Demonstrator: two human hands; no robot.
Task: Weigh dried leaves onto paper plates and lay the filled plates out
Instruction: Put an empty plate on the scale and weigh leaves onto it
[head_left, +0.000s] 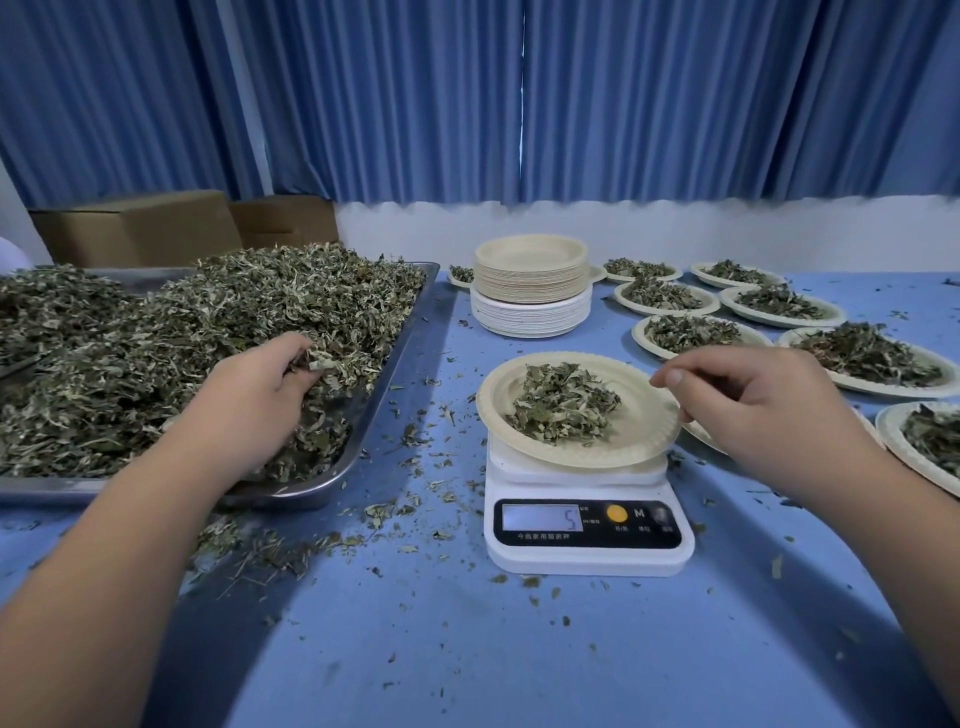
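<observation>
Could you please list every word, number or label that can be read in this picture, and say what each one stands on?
"5": on the lit display of the scale.
"M": on the scale's front, just right of the orange button.
Line of Chinese characters under the display: too blurred to read with confidence.
Small labels under the buttons: too small to read.
No other text is visible.

My left arm reaches forward, forearm bare. The left hand (260, 387) lies palm-down, its fingers (293, 358) curled into the dried leaves (182, 322) and gripping a clump. My right arm comes in from the lower right. The right hand (753, 400) is knuckles-up, fingers curled, thumb tip at the paper plate (493, 410) rim. Whether it pinches the rim, I cannot tell.
</observation>
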